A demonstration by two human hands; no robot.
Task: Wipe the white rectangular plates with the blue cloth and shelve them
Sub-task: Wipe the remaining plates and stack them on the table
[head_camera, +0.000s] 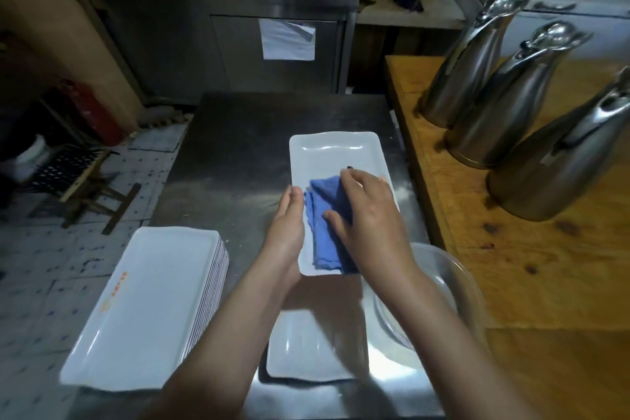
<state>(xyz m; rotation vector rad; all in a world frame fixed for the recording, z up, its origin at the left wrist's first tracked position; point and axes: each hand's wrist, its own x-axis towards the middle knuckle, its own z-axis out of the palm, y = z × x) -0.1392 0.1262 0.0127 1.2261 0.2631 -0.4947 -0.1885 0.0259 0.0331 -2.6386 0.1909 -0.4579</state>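
A white rectangular plate is held above the steel table. My left hand grips its left edge, thumb on top. My right hand lies flat with straight fingers on the blue cloth, pressing it onto the plate's near half. A tall stack of white rectangular plates sits at the table's left front. Another white plate lies below my forearms near the front edge.
A clear round bowl sits right of the plates. Three steel jugs stand on the wooden counter to the right. A steel cabinet is behind; a wooden stool and red cylinder stand on the tiled floor at left.
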